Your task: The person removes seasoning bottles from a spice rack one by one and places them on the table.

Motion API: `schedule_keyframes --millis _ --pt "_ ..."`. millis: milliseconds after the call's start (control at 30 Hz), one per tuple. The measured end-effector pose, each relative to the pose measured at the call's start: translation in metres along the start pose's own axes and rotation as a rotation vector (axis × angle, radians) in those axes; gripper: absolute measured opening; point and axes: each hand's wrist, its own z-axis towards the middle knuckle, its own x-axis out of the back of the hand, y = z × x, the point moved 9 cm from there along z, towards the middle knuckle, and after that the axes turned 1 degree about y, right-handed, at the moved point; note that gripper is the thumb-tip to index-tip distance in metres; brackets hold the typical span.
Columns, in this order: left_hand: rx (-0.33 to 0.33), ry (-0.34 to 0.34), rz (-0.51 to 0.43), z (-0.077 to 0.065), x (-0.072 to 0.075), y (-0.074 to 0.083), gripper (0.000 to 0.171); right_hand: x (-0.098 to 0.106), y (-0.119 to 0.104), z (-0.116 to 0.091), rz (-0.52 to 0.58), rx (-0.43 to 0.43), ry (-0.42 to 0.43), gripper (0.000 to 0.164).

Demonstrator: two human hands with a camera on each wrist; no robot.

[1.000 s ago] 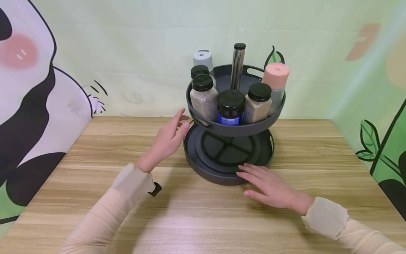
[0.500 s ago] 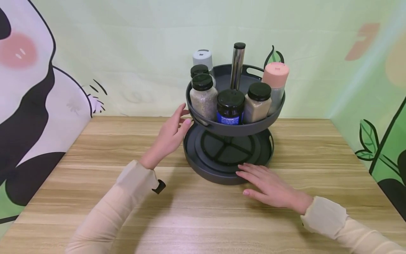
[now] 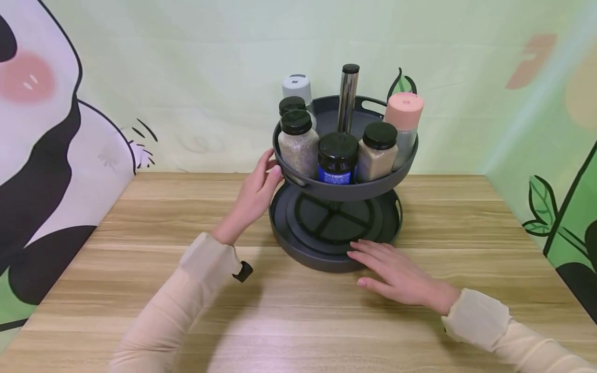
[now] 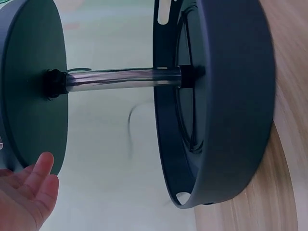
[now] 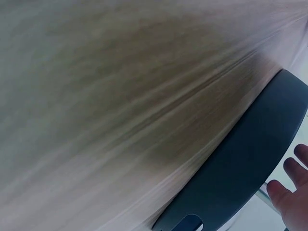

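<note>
A dark grey two-tier turntable rack stands on the table, its upper tray (image 3: 342,192) raised on a shiny metal post (image 3: 347,98) above the lower tray (image 3: 303,253). My left hand (image 3: 254,194) is at the upper tray's left side, fingertips at its rim and underside; in the left wrist view those fingers (image 4: 41,175) look loosely extended. Over the lower tray's front right rim lies my right hand (image 3: 396,272), fingers straight; whether it touches is unclear. Black-lidded jars, including a blue-labelled jar (image 3: 337,160) and a beige-filled jar (image 3: 378,150), stand in the upper tray.
A pink-capped bottle (image 3: 404,114) and a white-capped bottle (image 3: 296,90) rise above the upper tray's rim. Wood-grain table (image 3: 289,321) extends around the rack, with a printed cloth backdrop (image 3: 210,77) close behind it.
My left hand has moved right and slightly up, bringing its fingertips to the upper tray's left rim. The right hand and the jars have stayed in place.
</note>
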Motion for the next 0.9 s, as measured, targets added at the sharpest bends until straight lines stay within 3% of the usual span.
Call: schedule_keyframes --millis 467,900 --pt "0.106 0.024 -0.070 0.0068 -0.0026 -0.0061 0.057 -0.0003 0.0005 0.0004 0.007 -0.008 -0.006 0.051" --pt "0.169 0.039 -0.163 0.0090 -0.0054 0.0020 0.054 -0.0010 0.0010 0.0005 0.009 -0.006 -0.002 0.049"
